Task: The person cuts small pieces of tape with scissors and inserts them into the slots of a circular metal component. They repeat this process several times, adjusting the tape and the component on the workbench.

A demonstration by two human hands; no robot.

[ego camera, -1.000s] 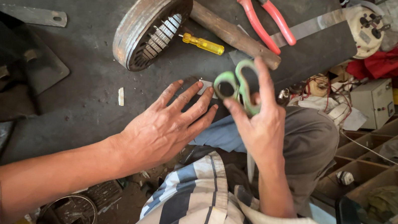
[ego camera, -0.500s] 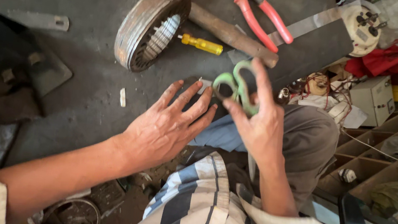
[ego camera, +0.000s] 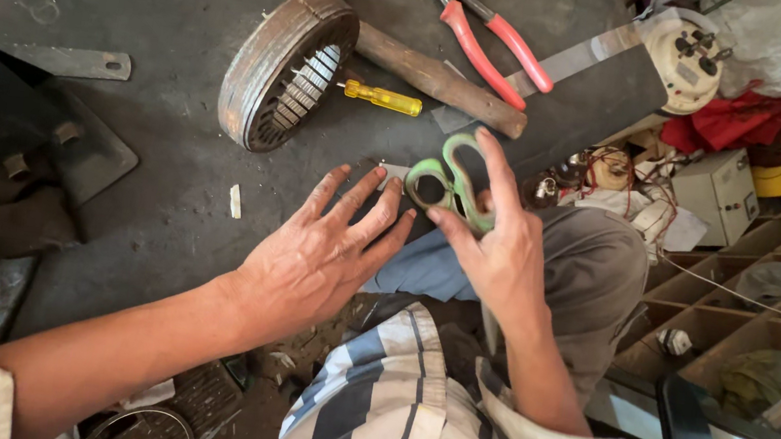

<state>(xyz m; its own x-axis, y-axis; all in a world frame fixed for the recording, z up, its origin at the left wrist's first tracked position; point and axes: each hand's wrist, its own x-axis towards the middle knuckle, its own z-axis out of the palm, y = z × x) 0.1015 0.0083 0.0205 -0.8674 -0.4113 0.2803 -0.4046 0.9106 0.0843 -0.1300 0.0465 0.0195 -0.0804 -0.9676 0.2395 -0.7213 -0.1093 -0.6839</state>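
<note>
Head view: the right hand [ego camera: 505, 254] grips green-handled scissors [ego camera: 447, 179], thumb and a finger through the loops, the blades hidden behind the hand and running back toward the body, so whether they are parted cannot be told. Just left of the scissors, the left hand [ego camera: 321, 261] lies open, fingers spread flat, pressing on a blue-grey sheet [ego camera: 429, 272] over the knee; its fingertips nearly touch the scissor handles. By the look of it, cutting that sheet is the step in hand, and any further cut calls for the flat hand to keep the material taut while the blades are lined up. Up and left of the scissors stands a round slotted metal stator ring [ego camera: 281, 72]; above them lie a yellow screwdriver [ego camera: 384, 98], a wooden-handled hammer [ego camera: 442, 82] and red-handled pliers [ego camera: 488, 33]. Right of the scissors, a wooden compartment tray [ego camera: 778, 297] holds small odds, among them a white fitting [ego camera: 673, 341] and cloth or wire scraps too dim to name.
</note>
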